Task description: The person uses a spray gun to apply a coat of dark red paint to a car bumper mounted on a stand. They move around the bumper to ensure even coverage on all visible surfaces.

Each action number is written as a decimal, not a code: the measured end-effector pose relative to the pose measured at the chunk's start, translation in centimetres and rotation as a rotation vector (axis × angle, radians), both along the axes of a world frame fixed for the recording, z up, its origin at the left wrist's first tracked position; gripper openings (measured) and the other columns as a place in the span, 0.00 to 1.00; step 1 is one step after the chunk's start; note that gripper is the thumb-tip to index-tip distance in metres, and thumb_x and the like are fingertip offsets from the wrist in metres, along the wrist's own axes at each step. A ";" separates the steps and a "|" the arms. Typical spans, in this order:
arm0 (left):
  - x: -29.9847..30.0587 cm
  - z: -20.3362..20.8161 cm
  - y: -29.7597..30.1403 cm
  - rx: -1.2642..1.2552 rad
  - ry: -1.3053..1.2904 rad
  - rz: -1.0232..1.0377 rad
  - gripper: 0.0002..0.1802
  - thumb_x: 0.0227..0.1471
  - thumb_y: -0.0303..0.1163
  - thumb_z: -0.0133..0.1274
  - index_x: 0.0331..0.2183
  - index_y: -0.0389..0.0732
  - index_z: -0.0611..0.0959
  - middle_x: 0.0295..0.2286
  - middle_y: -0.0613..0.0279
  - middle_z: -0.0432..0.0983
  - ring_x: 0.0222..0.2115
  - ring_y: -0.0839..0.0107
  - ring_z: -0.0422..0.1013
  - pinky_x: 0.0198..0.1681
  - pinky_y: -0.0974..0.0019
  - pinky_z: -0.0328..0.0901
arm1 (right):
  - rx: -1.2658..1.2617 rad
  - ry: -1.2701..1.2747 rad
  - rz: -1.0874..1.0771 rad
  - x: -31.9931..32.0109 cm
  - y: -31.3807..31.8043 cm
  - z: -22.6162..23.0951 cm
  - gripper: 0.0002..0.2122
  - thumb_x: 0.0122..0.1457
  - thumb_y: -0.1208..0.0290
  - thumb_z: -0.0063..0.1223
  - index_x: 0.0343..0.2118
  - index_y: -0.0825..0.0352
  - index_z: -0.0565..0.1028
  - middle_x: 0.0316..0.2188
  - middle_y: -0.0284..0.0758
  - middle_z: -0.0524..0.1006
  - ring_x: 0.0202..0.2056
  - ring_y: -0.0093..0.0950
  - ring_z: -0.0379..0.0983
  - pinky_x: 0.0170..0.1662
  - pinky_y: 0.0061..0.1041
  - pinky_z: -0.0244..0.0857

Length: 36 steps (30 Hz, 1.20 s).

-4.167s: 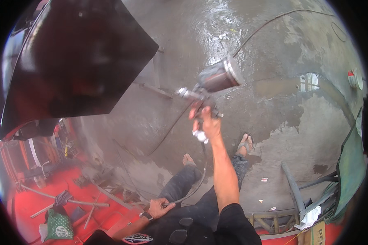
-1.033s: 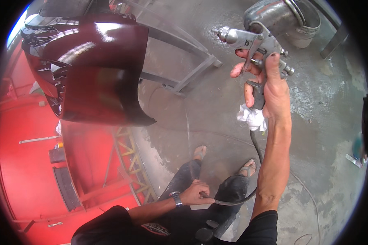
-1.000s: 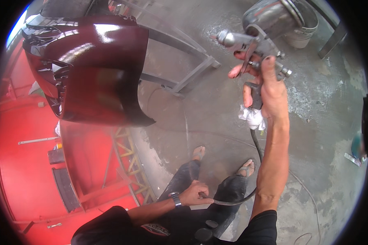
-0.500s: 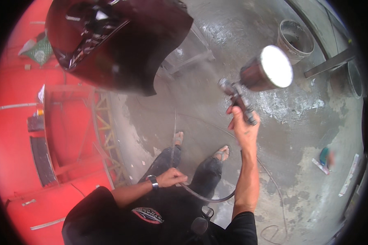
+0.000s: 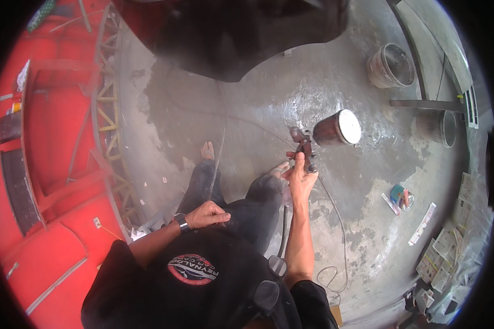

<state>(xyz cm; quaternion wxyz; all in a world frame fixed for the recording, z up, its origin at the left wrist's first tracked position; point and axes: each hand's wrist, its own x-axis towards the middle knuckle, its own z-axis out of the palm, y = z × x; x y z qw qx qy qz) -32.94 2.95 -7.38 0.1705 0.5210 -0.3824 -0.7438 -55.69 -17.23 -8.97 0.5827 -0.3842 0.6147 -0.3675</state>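
My right hand (image 5: pixel 302 178) grips a spray gun (image 5: pixel 303 147), fingers wrapped round its handle. The gun carries a dark red-brown paint cup (image 5: pixel 327 130) with a white lid, tilted to the right. My left hand (image 5: pixel 206 215) is closed in front of my waist. An air hose (image 5: pixel 220 148) rises from the floor into it. More dark hose hangs below the gun beside my right forearm. A dark, glossy curved panel (image 5: pixel 225 41) hangs at the top, beyond the gun and apart from it; its upper part is cut off.
A bucket (image 5: pixel 376 68) and a second pail (image 5: pixel 433 123) stand at the far right. A small teal-and-clear container (image 5: pixel 403 200) sits on the wet, patchy floor. Red sheeting and a yellow lattice frame (image 5: pixel 108 104) line the left. Hose coils lie near my right arm.
The spray gun has come down, closer to my body, and slightly left. The panel now appears higher and further right as the view has shifted. My left hand stays closed at my waist.
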 end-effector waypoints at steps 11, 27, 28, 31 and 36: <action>15.3 -0.7 2.7 -0.146 0.083 0.016 0.32 0.62 0.49 0.52 0.17 0.36 0.63 0.15 0.64 0.53 0.19 0.74 0.51 0.24 0.62 0.50 | -0.022 0.038 -0.118 18.2 6.3 3.5 0.14 0.67 0.61 0.53 0.36 0.69 0.76 0.24 0.30 0.77 0.14 0.17 0.67 0.17 0.20 0.59; 23.1 0.9 2.2 -0.358 0.010 -0.126 0.33 0.58 0.52 0.55 0.14 0.34 0.70 0.13 0.55 0.61 0.16 0.64 0.58 0.24 0.60 0.56 | 0.022 -0.086 -0.245 22.9 8.5 4.4 0.28 0.69 0.45 0.40 0.51 0.73 0.69 0.27 0.40 0.77 0.12 0.25 0.67 0.14 0.22 0.59; 23.4 0.8 2.0 -0.363 0.003 -0.118 0.33 0.58 0.52 0.54 0.14 0.34 0.70 0.13 0.55 0.61 0.16 0.64 0.58 0.24 0.59 0.56 | 0.016 -0.078 -0.305 21.8 8.3 3.3 0.28 0.69 0.46 0.40 0.50 0.73 0.69 0.27 0.40 0.77 0.12 0.25 0.67 0.14 0.22 0.58; 24.8 1.2 1.4 -0.316 -0.071 -0.123 0.33 0.59 0.52 0.54 0.15 0.34 0.70 0.15 0.54 0.61 0.18 0.63 0.58 0.25 0.59 0.55 | 0.102 -0.087 -0.431 18.9 7.9 1.2 0.27 0.69 0.46 0.41 0.49 0.71 0.70 0.26 0.37 0.77 0.12 0.26 0.68 0.13 0.21 0.57; 26.2 1.1 0.6 -0.300 -0.147 -0.164 0.33 0.58 0.52 0.54 0.15 0.34 0.69 0.15 0.56 0.60 0.18 0.65 0.58 0.24 0.60 0.55 | 0.114 0.011 -0.582 17.7 7.9 0.6 0.27 0.69 0.47 0.43 0.46 0.74 0.71 0.31 0.42 0.81 0.12 0.25 0.70 0.14 0.22 0.61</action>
